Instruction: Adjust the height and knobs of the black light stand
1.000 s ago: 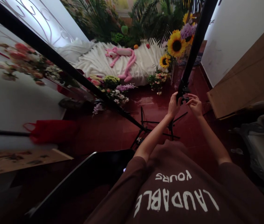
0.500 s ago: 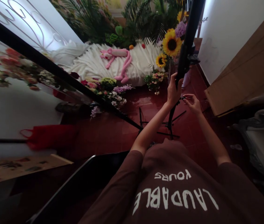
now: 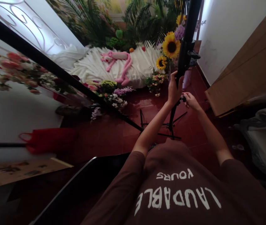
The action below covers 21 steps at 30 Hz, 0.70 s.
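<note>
In front of me stands a black light stand (image 3: 183, 57), its pole rising out of the top of the view and its legs (image 3: 170, 124) spread on the floor. My left hand (image 3: 174, 90) is wrapped round the pole, below an upper knob. Just to the right and slightly lower, my right hand (image 3: 191, 101) pinches a small dark tightening knob (image 3: 183, 98) at the pole's side. The fingers partly cover this knob.
A second black pole (image 3: 60, 73) slants across the left. Behind are sunflowers (image 3: 171, 45), a pink plush toy (image 3: 121, 59) on white cloth (image 3: 140, 68), and other flowers. A wooden board (image 3: 243, 65) leans at right; a red bag (image 3: 46, 140) is at left.
My right hand has moved slightly left, closer to the pole, and its fingers have closed in more round the knob. My left hand keeps its hold.
</note>
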### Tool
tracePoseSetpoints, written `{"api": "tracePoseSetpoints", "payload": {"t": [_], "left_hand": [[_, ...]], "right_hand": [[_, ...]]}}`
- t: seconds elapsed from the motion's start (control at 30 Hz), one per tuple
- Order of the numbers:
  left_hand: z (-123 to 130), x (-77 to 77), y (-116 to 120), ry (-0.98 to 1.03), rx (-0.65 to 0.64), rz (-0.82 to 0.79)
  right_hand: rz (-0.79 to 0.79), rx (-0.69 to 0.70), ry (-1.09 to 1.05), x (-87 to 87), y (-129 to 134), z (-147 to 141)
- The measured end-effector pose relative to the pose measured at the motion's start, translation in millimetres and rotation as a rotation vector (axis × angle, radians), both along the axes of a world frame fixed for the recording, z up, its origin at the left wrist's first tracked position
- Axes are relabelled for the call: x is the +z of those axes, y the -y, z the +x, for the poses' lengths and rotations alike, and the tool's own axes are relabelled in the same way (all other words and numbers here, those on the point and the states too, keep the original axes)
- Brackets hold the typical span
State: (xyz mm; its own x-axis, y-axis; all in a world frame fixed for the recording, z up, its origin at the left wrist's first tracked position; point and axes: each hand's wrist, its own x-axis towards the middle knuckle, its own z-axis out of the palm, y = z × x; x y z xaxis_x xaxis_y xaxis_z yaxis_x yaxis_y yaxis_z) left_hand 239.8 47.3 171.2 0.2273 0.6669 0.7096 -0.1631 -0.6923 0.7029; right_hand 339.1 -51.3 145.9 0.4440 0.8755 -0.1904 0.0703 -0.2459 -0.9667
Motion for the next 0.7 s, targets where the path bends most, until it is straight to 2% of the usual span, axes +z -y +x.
{"api": "tracePoseSetpoints", "payload": {"t": [0.27, 0.4, 0.5, 0.6, 0.7], "left_hand": [[-1, 0.0, 4, -0.034, -0.05, -0.065], [-1, -1.8, 3, -0.089, -0.097, -0.119], [-11, -4.3, 8, -0.112, -0.09, -0.144], [-35, -16.2, 17, -0.152, -0.062, -0.17], [-74, -42.4, 25, -0.243, 0.018, -0.26]], "right_hand": [[-0.171, 0.06, -0.512, 14.1, -4, 6], [-0.134, -0.052, -0.564, 9.6, -5, 3], [-0.075, -0.114, -0.581, 4.0, -5, -3], [-0.031, -0.135, -0.621, 0.8, -5, -10], [0.009, -0.213, -0.662, -1.4, -5, -18]]}}
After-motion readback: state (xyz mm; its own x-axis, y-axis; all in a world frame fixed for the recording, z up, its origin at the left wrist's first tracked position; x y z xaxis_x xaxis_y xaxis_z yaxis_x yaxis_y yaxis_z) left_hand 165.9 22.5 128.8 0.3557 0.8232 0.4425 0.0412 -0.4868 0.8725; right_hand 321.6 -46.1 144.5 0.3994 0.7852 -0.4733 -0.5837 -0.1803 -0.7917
